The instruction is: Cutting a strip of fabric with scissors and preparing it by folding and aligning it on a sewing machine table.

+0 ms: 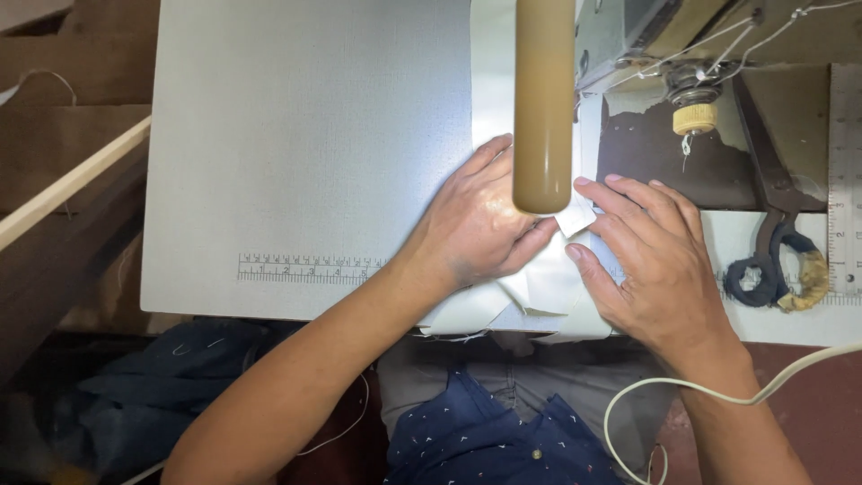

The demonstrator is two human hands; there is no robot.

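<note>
My left hand (pixel 476 224) lies flat on a piece of white fabric (pixel 539 292) on the sewing table, fingers pointing right under a tan cylindrical lamp arm (pixel 543 108). My right hand (pixel 651 251) presses the same fabric from the right, its fingertips and thumb pinching a small folded white corner (pixel 575 218). The two hands almost meet at that fold. The sewing machine head (pixel 646 36) sits just behind them; the needle area is hidden by the lamp arm.
A grey-white table top (pixel 305 153) with a printed ruler strip (pixel 305 268) extends left. Dark scissors with wrapped handles (pixel 777 265) lie at right beside a ruler (pixel 844 180). A white cable (pixel 682 391) loops near my lap. Dark cloth (pixel 135 386) lies below left.
</note>
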